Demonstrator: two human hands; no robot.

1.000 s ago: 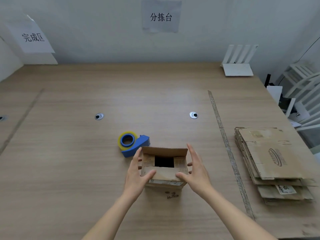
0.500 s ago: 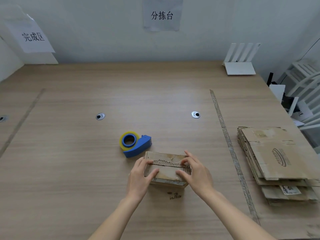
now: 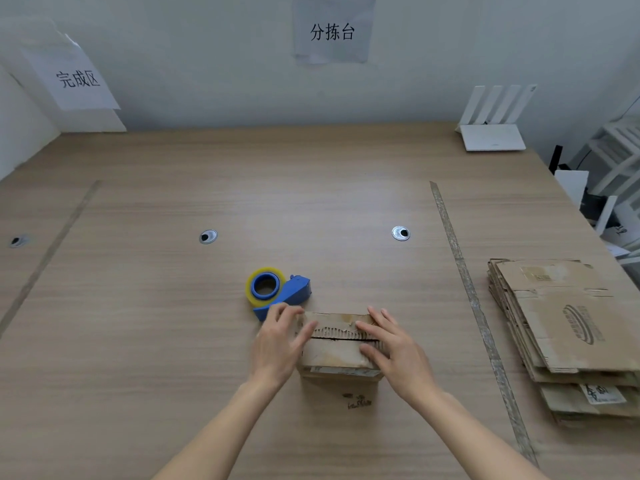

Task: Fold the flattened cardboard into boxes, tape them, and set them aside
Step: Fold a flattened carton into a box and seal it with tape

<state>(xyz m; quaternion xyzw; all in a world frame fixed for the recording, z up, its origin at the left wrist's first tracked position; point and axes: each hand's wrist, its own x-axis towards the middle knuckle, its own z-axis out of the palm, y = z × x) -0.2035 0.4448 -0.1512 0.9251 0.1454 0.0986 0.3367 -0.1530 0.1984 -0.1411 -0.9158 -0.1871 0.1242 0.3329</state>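
A pale wall [image 3: 207, 71] backs a wide wooden table [image 3: 173, 341], with a sheet reading 分拣台 [image 3: 332, 31] taped at centre and another reading 完成区 [image 3: 78, 79] at the left corner. Two strips of worn tape [image 3: 464, 282] run across the tabletop, one on each side, marking off a middle zone. Beyond the right strip lies a stack of flattened cardboard [image 3: 568, 334], its top sheet printed with an oval mark. A white router [image 3: 493, 123] stands at the far right edge by the wall. In the middle zone, near the front, sits a small box [image 3: 337, 355] with its top flaps folded down and meeting along a ragged seam. The left hand [image 3: 277, 344] holds the box's left end, thumb laid on top and fingers curved round the side. The right hand [image 3: 394, 348] rests on the right end, fingers pressing the flaps flat. Just behind the left hand lies a blue tape dispenser [image 3: 280, 292] with a yellowish roll. Two metal grommets [image 3: 400, 233] are set farther back.
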